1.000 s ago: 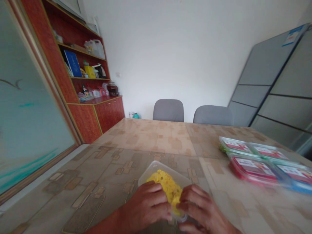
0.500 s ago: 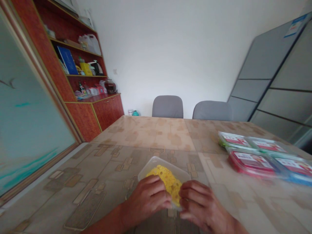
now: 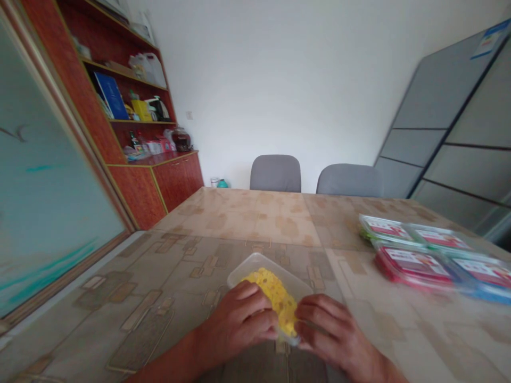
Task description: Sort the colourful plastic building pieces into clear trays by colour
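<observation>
While I watch through the head camera, I have both hands at the lower middle of the frame, over a clear tub [image 3: 255, 260] set slantwise on the surface [image 3: 239, 218]. A lumpy yellow mass [image 3: 275, 295] lies in it, with small dents across its top. My left hand [image 3: 245, 316] comes in from the lower left, fingers bent over the tub's near left side; the tips are hidden, so I cannot tell whether that grip is clamped on anything. My right hand [image 3: 331, 330] meets the tub's right end, fingers curled beside the yellow mass, and I cannot tell whether its grip has closed on the rim. Between the two hands, part of the yellow mass shows. At the right of the frame, well apart from the tub, I see a red box [image 3: 415, 266] and a blue box [image 3: 485, 276] in front of two green boxes [image 3: 387, 230], all with labels on top. Two chairs [image 3: 275, 173] stand beyond the surface's far edge, and shelves [image 3: 130, 69] fill the upper left.
</observation>
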`<state>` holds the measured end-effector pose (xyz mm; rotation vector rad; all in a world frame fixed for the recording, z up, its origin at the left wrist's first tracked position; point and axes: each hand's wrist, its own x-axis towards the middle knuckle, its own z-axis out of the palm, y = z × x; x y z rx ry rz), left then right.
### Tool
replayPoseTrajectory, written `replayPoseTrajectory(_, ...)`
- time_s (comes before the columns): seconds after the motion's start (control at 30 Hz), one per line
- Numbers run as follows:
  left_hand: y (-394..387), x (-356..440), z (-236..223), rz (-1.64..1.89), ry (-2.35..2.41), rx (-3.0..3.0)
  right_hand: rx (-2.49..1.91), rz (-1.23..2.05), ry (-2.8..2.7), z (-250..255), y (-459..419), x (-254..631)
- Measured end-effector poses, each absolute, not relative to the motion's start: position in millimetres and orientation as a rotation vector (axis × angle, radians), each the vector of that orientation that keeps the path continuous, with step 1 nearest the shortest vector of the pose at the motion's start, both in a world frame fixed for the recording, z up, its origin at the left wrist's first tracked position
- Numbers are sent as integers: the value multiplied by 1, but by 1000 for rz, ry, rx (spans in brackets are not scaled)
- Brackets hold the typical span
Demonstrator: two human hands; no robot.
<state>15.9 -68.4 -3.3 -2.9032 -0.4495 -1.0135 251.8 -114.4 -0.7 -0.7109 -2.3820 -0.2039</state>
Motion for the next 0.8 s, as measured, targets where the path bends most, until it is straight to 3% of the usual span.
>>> replayPoseTrajectory(0.47, -64, 23, -10, -1161, -505, -2873, -690, -189, -2321, -3, -114, 250)
replayPoseTrajectory(0.8, -74, 26, -17, -1019, -519, -2801, -667, -203, -2309, -2, -115, 248)
